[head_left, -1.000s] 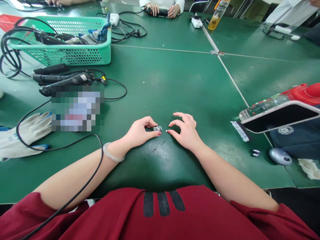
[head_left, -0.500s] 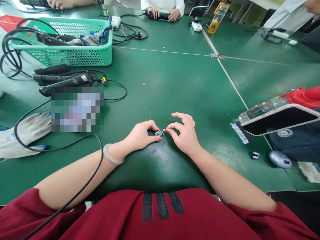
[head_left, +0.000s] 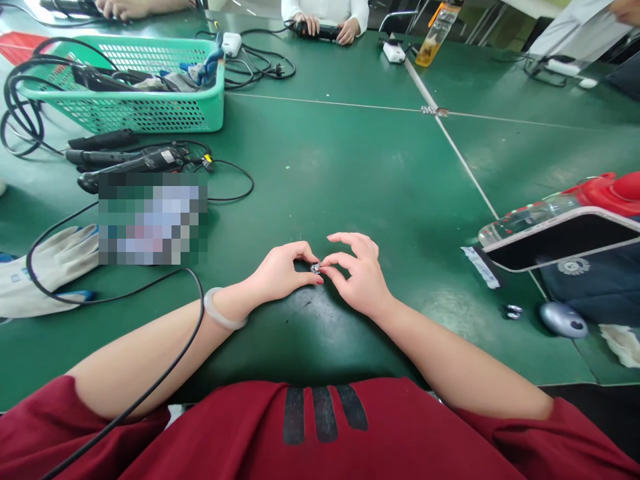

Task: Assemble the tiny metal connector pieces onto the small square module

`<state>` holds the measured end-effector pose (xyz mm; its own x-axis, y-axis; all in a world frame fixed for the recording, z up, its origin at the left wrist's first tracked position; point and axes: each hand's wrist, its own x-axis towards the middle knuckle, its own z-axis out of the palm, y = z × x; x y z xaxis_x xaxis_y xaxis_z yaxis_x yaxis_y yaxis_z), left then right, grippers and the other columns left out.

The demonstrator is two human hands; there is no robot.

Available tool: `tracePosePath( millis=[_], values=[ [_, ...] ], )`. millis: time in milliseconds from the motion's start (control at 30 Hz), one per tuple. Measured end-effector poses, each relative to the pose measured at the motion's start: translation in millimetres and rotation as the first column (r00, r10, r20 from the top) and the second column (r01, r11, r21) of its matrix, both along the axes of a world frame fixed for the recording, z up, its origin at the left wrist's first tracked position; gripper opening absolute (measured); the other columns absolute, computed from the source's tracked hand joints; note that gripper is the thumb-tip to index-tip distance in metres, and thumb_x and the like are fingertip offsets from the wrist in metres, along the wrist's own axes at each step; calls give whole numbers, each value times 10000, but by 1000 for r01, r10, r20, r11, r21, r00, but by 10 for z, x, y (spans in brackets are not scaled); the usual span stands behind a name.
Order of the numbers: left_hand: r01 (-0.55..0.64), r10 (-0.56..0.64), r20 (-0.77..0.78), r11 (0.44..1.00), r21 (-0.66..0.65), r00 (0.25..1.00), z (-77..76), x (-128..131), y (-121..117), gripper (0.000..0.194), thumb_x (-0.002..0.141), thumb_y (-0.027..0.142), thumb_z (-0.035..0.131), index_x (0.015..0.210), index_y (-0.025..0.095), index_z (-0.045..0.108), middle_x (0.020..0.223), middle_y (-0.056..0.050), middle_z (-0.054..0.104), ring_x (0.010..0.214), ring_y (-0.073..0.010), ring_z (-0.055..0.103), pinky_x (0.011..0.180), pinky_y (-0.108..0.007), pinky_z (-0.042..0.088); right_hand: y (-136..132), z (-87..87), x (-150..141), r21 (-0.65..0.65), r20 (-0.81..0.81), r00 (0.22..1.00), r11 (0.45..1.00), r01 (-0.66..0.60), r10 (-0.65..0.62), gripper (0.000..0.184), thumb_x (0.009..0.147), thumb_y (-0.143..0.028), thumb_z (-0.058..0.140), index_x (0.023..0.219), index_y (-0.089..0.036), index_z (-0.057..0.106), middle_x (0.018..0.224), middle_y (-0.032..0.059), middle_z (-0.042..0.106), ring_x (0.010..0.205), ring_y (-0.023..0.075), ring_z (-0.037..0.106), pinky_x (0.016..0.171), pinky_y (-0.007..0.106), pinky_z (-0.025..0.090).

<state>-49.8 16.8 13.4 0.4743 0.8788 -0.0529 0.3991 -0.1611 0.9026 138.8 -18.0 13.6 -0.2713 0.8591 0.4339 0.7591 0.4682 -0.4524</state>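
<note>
Evidently for steadiness, the left hand (head_left: 280,272) pinched a small black-and-silver piece (head_left: 315,269) where the right hand (head_left: 363,283) met it, grip unclear.

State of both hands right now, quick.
Left hand: closed on a small metallic piece, thumb and fingertips pinching it.
Right hand: thumb and index fingertip together at that piece; whether they grip anything cannot be told.

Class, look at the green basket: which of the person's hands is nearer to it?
Left. The left hand is to the right of the green basket and closer to the camera wearer; the right hand is farther right still.
</note>
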Motion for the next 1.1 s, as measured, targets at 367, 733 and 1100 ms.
tracePosePath(
  millis=[367,733,1100],
  values=[
    [-49,51,104,998,-28,993,1,6,-3,255,678,311,759,810,188,580,877,-24,699,838,-186,631,812,-339,483,30,3,89,-47,-19,1000,999,2,-3,160,841,-342,627,959,-265,703,1234,56,582,1190,268,469,1018,474,361],
    [-14,82,284,972,-236,955,9,16,-12,369,726,327,738,1034,143,654,1018,-88,709,938,-204,666,913,-385,507,12,-23,21,35,44,998,998,48,-49,171,835,-410,621,852,-245,663,1210,50,601,1176,257,477,1018,451,320],
    [36,84,337,941,-336,938,9,41,16,316,777,328,685,1037,149,660,1011,-89,724,936,-200,680,892,-362,518,67,-63,9,38,111,993,998,-44,40,190,846,-434,617,864,-249,659,1161,33,639,1121,243,507,1041,450,270]
  ],
)
